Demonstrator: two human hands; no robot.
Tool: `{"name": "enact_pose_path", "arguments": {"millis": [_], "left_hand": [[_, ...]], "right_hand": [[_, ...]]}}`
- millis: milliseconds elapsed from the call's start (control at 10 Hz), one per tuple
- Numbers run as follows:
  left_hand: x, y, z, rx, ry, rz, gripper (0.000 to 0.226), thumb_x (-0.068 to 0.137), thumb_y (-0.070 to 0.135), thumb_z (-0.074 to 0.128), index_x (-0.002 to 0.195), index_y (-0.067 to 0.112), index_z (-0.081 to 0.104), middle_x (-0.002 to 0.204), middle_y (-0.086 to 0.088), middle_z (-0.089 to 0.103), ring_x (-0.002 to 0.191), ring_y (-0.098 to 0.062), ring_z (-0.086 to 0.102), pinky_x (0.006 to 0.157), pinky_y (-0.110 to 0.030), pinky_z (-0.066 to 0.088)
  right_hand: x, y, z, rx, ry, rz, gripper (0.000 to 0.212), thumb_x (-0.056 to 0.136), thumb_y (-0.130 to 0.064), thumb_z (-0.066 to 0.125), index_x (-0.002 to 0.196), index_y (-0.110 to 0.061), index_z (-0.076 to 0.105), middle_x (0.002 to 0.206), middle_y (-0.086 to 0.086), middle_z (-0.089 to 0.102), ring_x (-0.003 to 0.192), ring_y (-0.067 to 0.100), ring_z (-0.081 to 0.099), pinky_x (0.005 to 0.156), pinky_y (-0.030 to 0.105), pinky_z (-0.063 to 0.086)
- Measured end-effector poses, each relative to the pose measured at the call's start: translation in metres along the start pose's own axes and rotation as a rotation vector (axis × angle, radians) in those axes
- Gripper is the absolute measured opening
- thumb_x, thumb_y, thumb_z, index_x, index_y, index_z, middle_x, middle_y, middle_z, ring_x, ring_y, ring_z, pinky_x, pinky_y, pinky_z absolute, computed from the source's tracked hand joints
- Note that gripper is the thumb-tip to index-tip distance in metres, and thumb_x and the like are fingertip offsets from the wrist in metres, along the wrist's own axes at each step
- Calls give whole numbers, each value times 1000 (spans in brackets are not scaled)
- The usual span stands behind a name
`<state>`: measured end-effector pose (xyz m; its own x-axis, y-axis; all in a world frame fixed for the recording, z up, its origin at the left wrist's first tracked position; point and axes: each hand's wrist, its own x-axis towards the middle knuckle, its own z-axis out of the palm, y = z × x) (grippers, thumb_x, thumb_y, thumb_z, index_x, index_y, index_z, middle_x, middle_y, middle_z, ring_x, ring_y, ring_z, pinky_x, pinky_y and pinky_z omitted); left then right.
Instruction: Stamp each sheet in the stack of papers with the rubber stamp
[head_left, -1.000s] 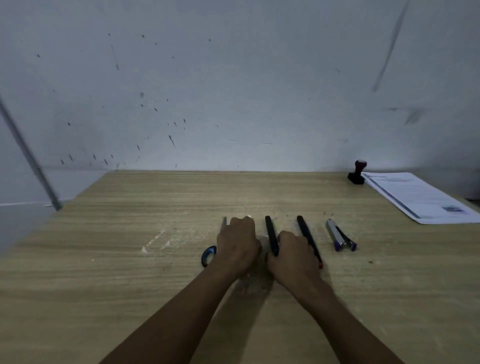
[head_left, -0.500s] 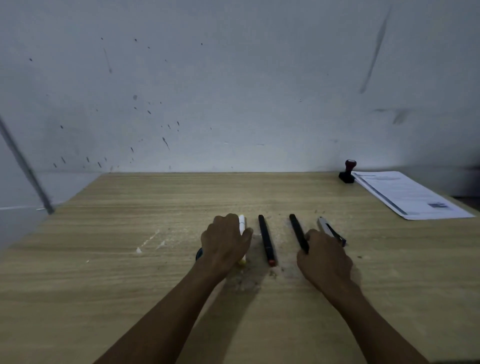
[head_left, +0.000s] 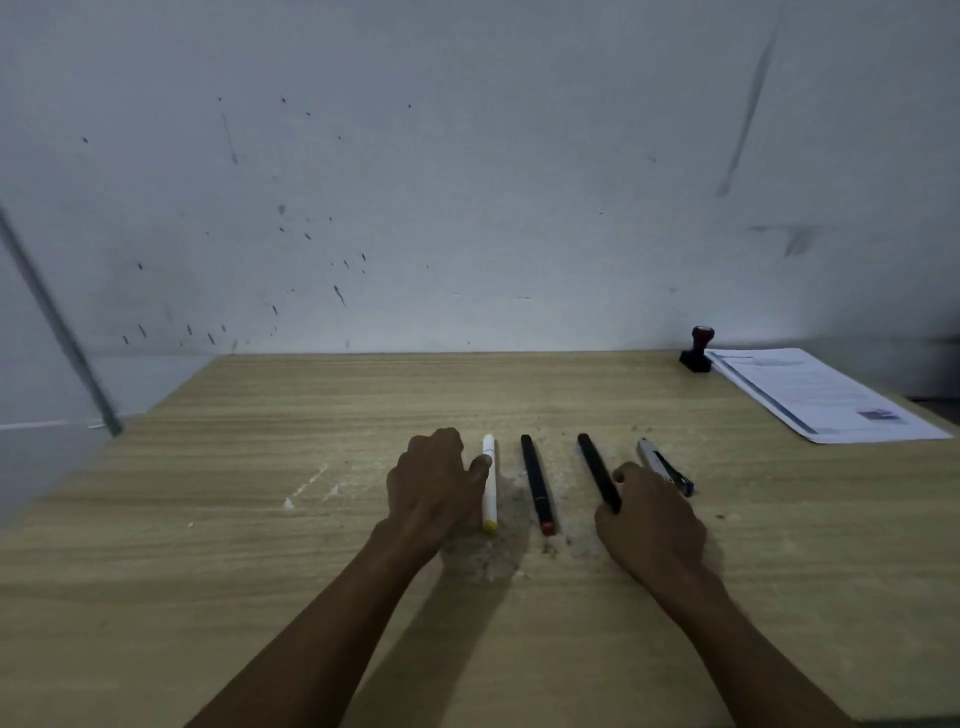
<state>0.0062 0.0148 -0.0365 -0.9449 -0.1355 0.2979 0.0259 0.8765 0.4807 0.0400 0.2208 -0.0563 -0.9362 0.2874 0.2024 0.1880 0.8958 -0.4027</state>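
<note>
Two bare hands rest on a pale wood-grain table (head_left: 260, 519) set against a scuffed, speckled white wall (head_left: 467, 182). At the far right corner a rubber stamp (head_left: 697, 351) with a red knob and black base stands upright, just beside a flat stack of papers (head_left: 821, 392). Nearer, a white marker (head_left: 489, 483), a red-tipped black marker (head_left: 536, 484), a second black marker (head_left: 597, 470) and a stapler (head_left: 662, 464) lie in a row. The left hand (head_left: 434, 486), fingers curled, touches the white marker; whether it grips anything cannot be told. The right hand (head_left: 652, 519) curls over the second black marker's near end.
</note>
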Motion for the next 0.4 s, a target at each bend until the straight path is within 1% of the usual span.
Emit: {"name": "enact_pose_path", "arguments": {"millis": [100, 200, 300, 400], "left_hand": [[0, -3, -4, -30, 35, 13, 41, 88, 52, 56, 110, 17, 60, 109, -2, 64, 96, -20, 61, 76, -34, 50], [1, -9, -11, -90, 45, 51, 45, 88, 50, 58, 117, 15, 60, 103, -3, 68, 96, -19, 62, 76, -34, 51], [5, -17, -24, -145, 75, 108, 48, 86, 48, 62, 121, 15, 60, 103, -4, 66, 92, -17, 59, 73, -28, 45], [4, -24, -42, -216, 121, 169, 48, 85, 43, 66, 122, 13, 60, 109, -6, 65, 91, -14, 59, 73, -24, 43]], "right_hand": [[0, 0, -1, 9, -16, 8, 43, 88, -32, 59, 128, -17, 52, 120, 4, 59, 108, 26, 59, 77, 35, 51], [-3, -2, -5, 16, -24, 14, 49, 88, -35, 60, 133, -18, 47, 141, 6, 47, 125, 28, 50, 85, 38, 49], [-2, -7, -12, 10, 35, -34, 54, 87, -39, 62, 136, -21, 45, 145, 7, 42, 129, 28, 46, 88, 38, 49], [1, -16, -21, 94, 54, -107, 55, 86, -41, 65, 135, -23, 47, 130, 4, 51, 120, 23, 50, 86, 37, 48]]}}
